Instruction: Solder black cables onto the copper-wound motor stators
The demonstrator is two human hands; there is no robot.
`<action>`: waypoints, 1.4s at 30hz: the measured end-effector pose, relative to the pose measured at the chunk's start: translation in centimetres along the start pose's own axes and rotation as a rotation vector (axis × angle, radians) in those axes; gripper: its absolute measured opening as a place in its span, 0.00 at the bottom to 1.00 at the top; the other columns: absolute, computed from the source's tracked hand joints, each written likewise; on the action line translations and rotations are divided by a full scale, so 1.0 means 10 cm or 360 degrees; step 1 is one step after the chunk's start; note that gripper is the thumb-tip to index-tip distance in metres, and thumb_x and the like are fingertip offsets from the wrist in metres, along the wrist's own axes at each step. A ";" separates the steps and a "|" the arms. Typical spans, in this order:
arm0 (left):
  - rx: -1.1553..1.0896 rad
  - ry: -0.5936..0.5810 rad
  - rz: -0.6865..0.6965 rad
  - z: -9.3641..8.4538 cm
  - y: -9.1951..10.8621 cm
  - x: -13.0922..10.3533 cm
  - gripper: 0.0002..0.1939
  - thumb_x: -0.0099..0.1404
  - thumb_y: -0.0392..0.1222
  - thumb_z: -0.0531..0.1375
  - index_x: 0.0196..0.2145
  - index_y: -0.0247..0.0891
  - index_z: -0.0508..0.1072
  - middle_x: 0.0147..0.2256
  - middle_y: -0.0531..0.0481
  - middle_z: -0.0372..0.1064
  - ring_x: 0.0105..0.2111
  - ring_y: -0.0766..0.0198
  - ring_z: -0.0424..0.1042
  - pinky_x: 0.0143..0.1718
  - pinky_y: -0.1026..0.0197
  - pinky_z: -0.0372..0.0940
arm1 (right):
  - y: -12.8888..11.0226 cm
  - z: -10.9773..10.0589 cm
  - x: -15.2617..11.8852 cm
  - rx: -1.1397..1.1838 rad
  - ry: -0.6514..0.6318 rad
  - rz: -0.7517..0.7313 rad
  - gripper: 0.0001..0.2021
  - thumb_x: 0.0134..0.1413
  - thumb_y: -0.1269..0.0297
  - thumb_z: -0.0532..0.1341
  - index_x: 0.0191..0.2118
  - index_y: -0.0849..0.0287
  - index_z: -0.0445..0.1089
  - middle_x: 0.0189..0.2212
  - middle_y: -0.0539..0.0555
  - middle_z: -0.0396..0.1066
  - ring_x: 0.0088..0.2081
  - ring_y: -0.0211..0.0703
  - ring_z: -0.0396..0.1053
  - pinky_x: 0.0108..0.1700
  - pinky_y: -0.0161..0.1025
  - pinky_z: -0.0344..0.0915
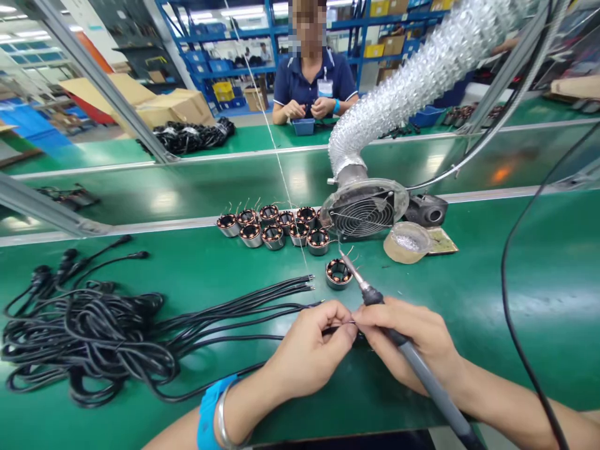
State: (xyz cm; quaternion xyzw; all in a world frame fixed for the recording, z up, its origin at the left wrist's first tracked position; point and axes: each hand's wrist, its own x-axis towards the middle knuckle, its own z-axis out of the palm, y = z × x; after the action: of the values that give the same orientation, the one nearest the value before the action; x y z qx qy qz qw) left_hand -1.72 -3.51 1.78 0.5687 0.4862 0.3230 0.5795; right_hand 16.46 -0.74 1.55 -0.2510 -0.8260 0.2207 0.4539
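My left hand [314,350] pinches the end of a black cable between thumb and forefinger. My right hand [412,340] has a soldering iron [407,356] lying in its grip, the tip pointing up and away. The right thumb and forefinger meet the left fingertips at the cable end, whose wires are mostly hidden. Just beyond the hands stands a single copper-wound motor stator [338,274], close to the iron's tip. A bundle of black cables [103,331] lies coiled to the left, several stripped ends reaching toward the stator.
Several stators [272,236] stand in rows behind. A fume extractor fan [363,212] with a silver duct [403,81] stands beside them. To its right are a round tub [407,244] and an iron holder [426,210]. A co-worker [313,81] sits opposite. The iron's cord [510,325] hangs at right.
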 end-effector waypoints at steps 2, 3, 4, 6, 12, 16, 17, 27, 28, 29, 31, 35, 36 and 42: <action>0.0048 -0.0005 -0.0005 0.00 0.01 0.00 0.10 0.67 0.45 0.56 0.31 0.36 0.68 0.26 0.55 0.61 0.26 0.68 0.58 0.28 0.65 0.54 | -0.01 0.00 0.00 -0.0018 0.0004 0.0014 0.12 0.57 0.80 0.58 0.43 0.57 0.70 0.29 0.49 0.73 0.24 0.34 0.66 0.27 0.31 0.65; 0.0087 -0.0008 -0.0004 -0.01 0.02 0.00 0.10 0.67 0.44 0.56 0.31 0.36 0.68 0.26 0.55 0.62 0.27 0.68 0.58 0.28 0.65 0.55 | -0.01 -0.01 0.00 -0.0023 0.0008 0.0030 0.12 0.57 0.80 0.58 0.43 0.57 0.69 0.28 0.48 0.73 0.24 0.34 0.65 0.27 0.31 0.65; 0.0131 -0.0007 -0.0003 -0.01 0.03 0.00 0.09 0.67 0.43 0.56 0.31 0.36 0.68 0.26 0.55 0.62 0.27 0.68 0.59 0.28 0.65 0.55 | -0.01 -0.01 0.00 -0.0025 0.0021 0.0051 0.12 0.56 0.80 0.59 0.42 0.56 0.69 0.28 0.48 0.72 0.24 0.33 0.66 0.28 0.31 0.65; 0.0192 -0.0004 -0.0003 -0.03 0.04 0.01 0.09 0.66 0.42 0.57 0.30 0.36 0.68 0.25 0.55 0.62 0.26 0.68 0.58 0.28 0.65 0.54 | 0.00 -0.02 -0.01 -0.0028 0.0054 0.0100 0.12 0.55 0.79 0.59 0.42 0.56 0.68 0.29 0.47 0.72 0.25 0.32 0.67 0.29 0.30 0.66; -0.0095 0.0001 -0.0010 -0.06 0.00 0.10 0.12 0.64 0.47 0.58 0.29 0.36 0.67 0.24 0.56 0.59 0.26 0.68 0.57 0.29 0.64 0.54 | 0.07 -0.04 -0.02 -0.0043 0.0050 0.0031 0.13 0.57 0.79 0.59 0.45 0.56 0.69 0.31 0.48 0.74 0.26 0.34 0.68 0.29 0.31 0.67; -0.0223 0.0142 -0.0080 -0.05 -0.06 0.21 0.14 0.60 0.49 0.59 0.25 0.37 0.66 0.21 0.58 0.54 0.22 0.69 0.52 0.26 0.65 0.50 | 0.04 -0.15 -0.05 -0.0116 0.0109 0.0093 0.18 0.60 0.79 0.57 0.53 0.56 0.69 0.29 0.49 0.73 0.26 0.35 0.69 0.28 0.32 0.68; -0.0237 0.0175 -0.0110 -0.04 -0.07 0.24 0.14 0.59 0.49 0.59 0.25 0.37 0.66 0.20 0.58 0.53 0.22 0.69 0.50 0.25 0.65 0.49 | 0.02 -0.20 -0.06 -0.0139 0.0137 0.0099 0.19 0.60 0.78 0.57 0.55 0.56 0.68 0.30 0.50 0.73 0.27 0.36 0.70 0.28 0.33 0.69; -0.0164 0.0220 -0.0137 0.01 -0.12 0.28 0.12 0.61 0.48 0.56 0.25 0.36 0.66 0.21 0.58 0.53 0.22 0.70 0.50 0.25 0.65 0.49 | -0.18 -0.43 -0.07 -0.0130 0.0246 0.0198 0.11 0.54 0.75 0.57 0.41 0.58 0.71 0.24 0.51 0.70 0.22 0.38 0.65 0.20 0.35 0.62; -0.0151 0.0222 -0.0129 0.01 -0.12 0.28 0.13 0.61 0.48 0.57 0.25 0.36 0.66 0.21 0.57 0.54 0.23 0.70 0.52 0.25 0.65 0.49 | -0.17 -0.42 -0.07 -0.0134 0.0246 0.0200 0.11 0.54 0.75 0.57 0.41 0.58 0.71 0.24 0.51 0.70 0.22 0.37 0.65 0.20 0.35 0.62; -0.0140 0.0223 -0.0124 0.01 -0.12 0.27 0.13 0.61 0.48 0.57 0.25 0.36 0.66 0.22 0.57 0.55 0.23 0.69 0.52 0.25 0.65 0.50 | -0.17 -0.41 -0.06 -0.0136 0.0240 0.0200 0.11 0.54 0.75 0.57 0.41 0.58 0.71 0.24 0.51 0.70 0.22 0.37 0.65 0.20 0.34 0.62; -0.0122 0.0227 -0.0117 0.01 -0.12 0.27 0.13 0.62 0.48 0.57 0.26 0.37 0.66 0.21 0.57 0.56 0.23 0.69 0.54 0.25 0.65 0.50 | -0.16 -0.39 -0.04 -0.0142 0.0225 0.0200 0.11 0.54 0.75 0.57 0.41 0.58 0.71 0.24 0.50 0.69 0.21 0.36 0.65 0.20 0.33 0.62; -0.0097 0.0250 -0.0122 0.01 -0.10 0.26 0.14 0.62 0.49 0.57 0.25 0.37 0.65 0.21 0.57 0.56 0.23 0.69 0.54 0.25 0.65 0.51 | -0.17 -0.39 -0.02 -0.0167 0.0196 0.0212 0.10 0.55 0.75 0.57 0.40 0.58 0.71 0.23 0.50 0.68 0.20 0.36 0.64 0.19 0.33 0.61; -0.0093 0.0253 -0.0124 0.01 -0.10 0.26 0.14 0.62 0.49 0.57 0.25 0.37 0.65 0.21 0.57 0.56 0.23 0.69 0.55 0.25 0.65 0.51 | -0.17 -0.39 -0.02 -0.0167 0.0194 0.0214 0.09 0.55 0.74 0.57 0.40 0.58 0.71 0.23 0.50 0.69 0.20 0.36 0.64 0.19 0.33 0.61; -0.0051 0.0249 -0.0104 0.01 -0.12 0.26 0.13 0.64 0.48 0.56 0.26 0.37 0.66 0.21 0.57 0.55 0.23 0.68 0.55 0.26 0.65 0.52 | -0.17 -0.37 -0.03 -0.0115 0.0214 0.0159 0.13 0.53 0.76 0.56 0.42 0.58 0.72 0.25 0.51 0.72 0.23 0.38 0.66 0.22 0.35 0.63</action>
State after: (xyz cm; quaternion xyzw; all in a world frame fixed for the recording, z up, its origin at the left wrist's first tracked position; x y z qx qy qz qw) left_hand -0.98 -1.33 0.10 0.5162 0.5431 0.3552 0.5590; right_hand 19.45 -1.77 4.16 -0.3224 -0.7876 0.1958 0.4873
